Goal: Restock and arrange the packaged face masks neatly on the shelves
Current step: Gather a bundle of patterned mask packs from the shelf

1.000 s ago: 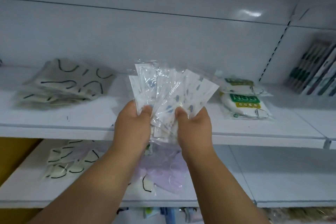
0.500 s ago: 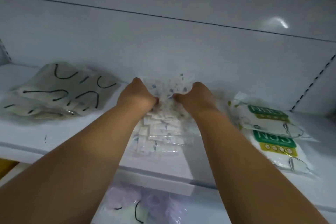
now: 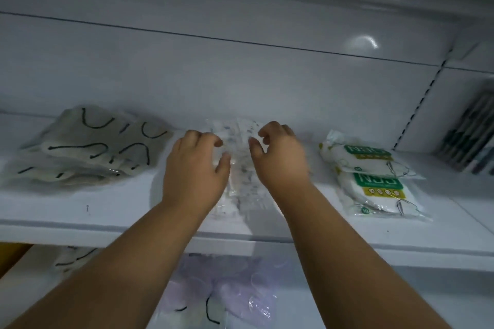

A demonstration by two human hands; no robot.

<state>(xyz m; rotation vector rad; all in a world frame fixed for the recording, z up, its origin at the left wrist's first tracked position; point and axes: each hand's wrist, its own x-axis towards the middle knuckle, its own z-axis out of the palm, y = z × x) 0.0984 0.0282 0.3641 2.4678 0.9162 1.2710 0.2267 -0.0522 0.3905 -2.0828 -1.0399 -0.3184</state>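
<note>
A stack of clear-wrapped white face masks with small blue prints [image 3: 242, 189] lies flat on the middle of the white upper shelf [image 3: 107, 211]. My left hand [image 3: 195, 168] lies over the stack's left side, fingers loosely curled and thumb on the wrapping. My right hand [image 3: 280, 157] sits at the stack's right side, also loosely curled, with nothing gripped. Both hands hide the edges of the stack.
A pile of grey masks with black ear loops [image 3: 88, 147] lies to the left. Two green-labelled white mask packs [image 3: 374, 181] lie to the right, and dark boxed goods [image 3: 470, 141] stand at the far right. Purple masks [image 3: 235, 291] sit on the lower shelf.
The fanned mask packets held up in both hands a second ago now lie as a stack on the upper shelf. Both hands have let go and loosened.
</note>
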